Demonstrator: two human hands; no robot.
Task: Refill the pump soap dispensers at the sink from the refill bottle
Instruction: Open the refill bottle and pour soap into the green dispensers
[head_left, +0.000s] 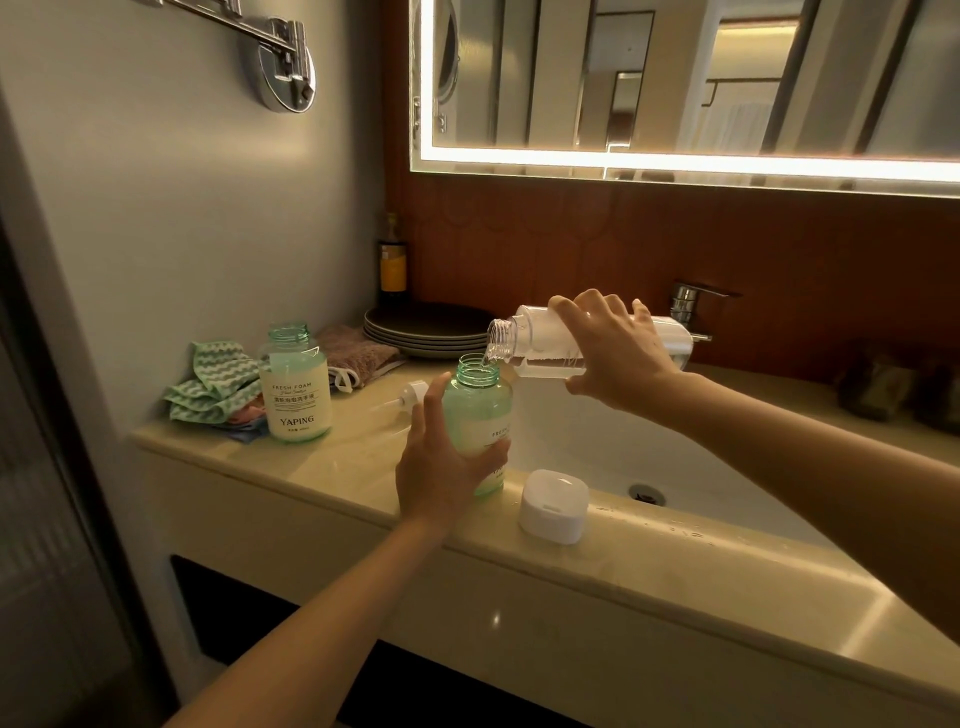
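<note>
My left hand (436, 467) grips a green soap dispenser bottle (480, 415) with its pump off, upright on the counter at the sink's left edge. My right hand (615, 348) holds the clear refill bottle (540, 345) tipped on its side, its open mouth just over the dispenser's neck, and clear liquid runs into it. A second green dispenser bottle (296, 387), also open, stands to the left. A white pump head (410, 395) lies on the counter between them. A white cap (555, 506) sits on the sink's front rim.
Folded cloths (213, 387) lie at the counter's left end by the wall. A stack of dark plates (426, 330) and a dark bottle (392, 260) stand at the back. The white basin (613, 457) and tap (688, 306) lie to the right.
</note>
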